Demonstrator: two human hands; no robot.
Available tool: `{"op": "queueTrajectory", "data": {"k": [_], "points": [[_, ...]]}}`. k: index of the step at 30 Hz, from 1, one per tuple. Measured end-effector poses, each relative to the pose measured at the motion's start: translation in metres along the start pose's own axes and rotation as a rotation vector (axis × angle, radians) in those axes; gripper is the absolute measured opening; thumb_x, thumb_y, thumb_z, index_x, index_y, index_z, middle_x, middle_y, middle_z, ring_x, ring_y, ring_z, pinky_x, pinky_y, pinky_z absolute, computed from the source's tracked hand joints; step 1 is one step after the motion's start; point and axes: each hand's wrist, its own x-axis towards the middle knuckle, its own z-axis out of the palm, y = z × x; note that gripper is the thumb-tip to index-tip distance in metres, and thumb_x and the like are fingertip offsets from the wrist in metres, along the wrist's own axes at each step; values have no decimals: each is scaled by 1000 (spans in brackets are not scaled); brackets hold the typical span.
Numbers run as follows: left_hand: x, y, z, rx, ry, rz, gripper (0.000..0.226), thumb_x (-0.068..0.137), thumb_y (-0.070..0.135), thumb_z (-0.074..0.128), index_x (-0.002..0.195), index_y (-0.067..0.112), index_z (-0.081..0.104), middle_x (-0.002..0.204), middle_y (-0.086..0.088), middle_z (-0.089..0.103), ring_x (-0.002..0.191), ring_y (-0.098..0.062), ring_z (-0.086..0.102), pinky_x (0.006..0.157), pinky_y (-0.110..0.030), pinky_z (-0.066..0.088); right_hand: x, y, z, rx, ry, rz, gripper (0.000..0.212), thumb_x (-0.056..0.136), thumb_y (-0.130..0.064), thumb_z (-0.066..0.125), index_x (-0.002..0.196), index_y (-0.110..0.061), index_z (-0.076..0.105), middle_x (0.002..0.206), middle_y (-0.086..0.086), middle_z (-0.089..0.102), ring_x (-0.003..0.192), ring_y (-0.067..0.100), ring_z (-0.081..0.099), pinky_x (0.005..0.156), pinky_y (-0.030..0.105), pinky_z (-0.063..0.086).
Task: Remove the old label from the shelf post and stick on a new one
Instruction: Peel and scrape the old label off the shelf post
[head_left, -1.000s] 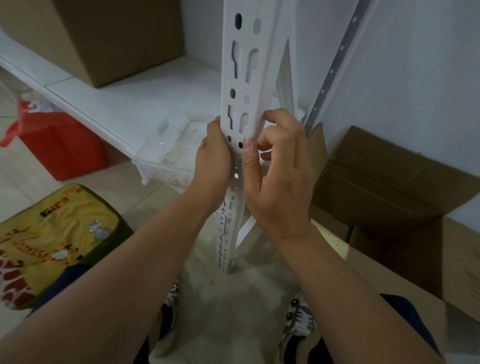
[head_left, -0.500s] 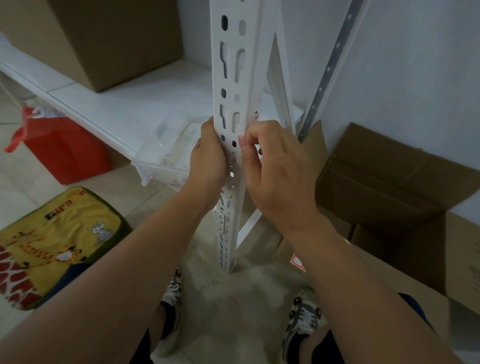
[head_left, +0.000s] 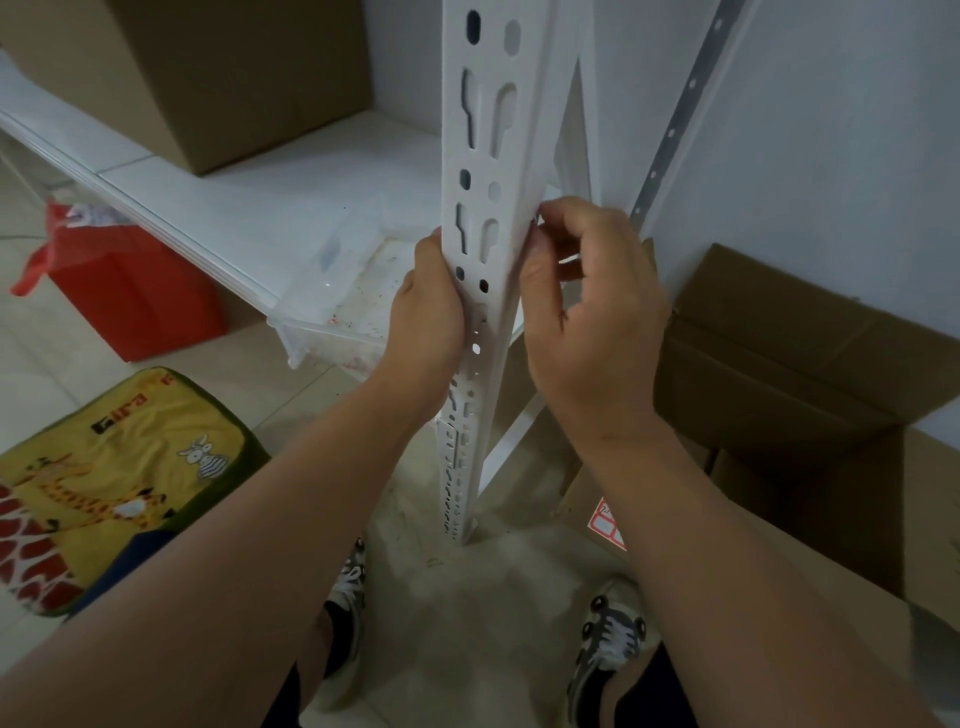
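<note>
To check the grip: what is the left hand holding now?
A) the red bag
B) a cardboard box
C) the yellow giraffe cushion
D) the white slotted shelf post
D: the left hand wraps the white slotted shelf post from its left side.

Open cardboard box (head_left: 810, 374) crowds the shelf post (head_left: 485, 218)'s right; left stands open.

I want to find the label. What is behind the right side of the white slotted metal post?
Only the right hand shows there, its fingertips at the white slotted metal post's edge. That face is hidden; no label is visible.
</note>
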Motion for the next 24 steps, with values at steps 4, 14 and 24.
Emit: {"op": "queueTrajectory", "data": {"k": [4, 14, 24], "points": [[0, 0, -1, 8, -25, 36, 49, 104, 33, 25, 69, 25, 58, 48, 16, 60, 46, 8, 56, 60, -23, 43, 8, 5, -10, -190, -36, -197, 18, 95, -15, 60, 98, 1, 69, 89, 12, 72, 76, 21, 69, 68, 26, 56], [2, -2, 1, -21, -18, 57, 48, 104, 30, 24, 65, 22, 51, 46, 13, 56, 42, 6, 51, 44, -9, 44, 20, -1, -19, -293, -130, -229, 18, 95, -18, 57, 86, -7, 68, 74, 7, 69, 60, 20, 62, 51, 34, 53], [2, -2, -2, -3, -40, 42, 50, 104, 32, 25, 65, 25, 55, 49, 14, 61, 46, 7, 56, 57, -21, 44, 19, -5, -12, 50, -114, 81, 11, 91, -17, 61, 83, -10, 65, 81, -3, 68, 73, 9, 64, 65, 17, 53]]}}
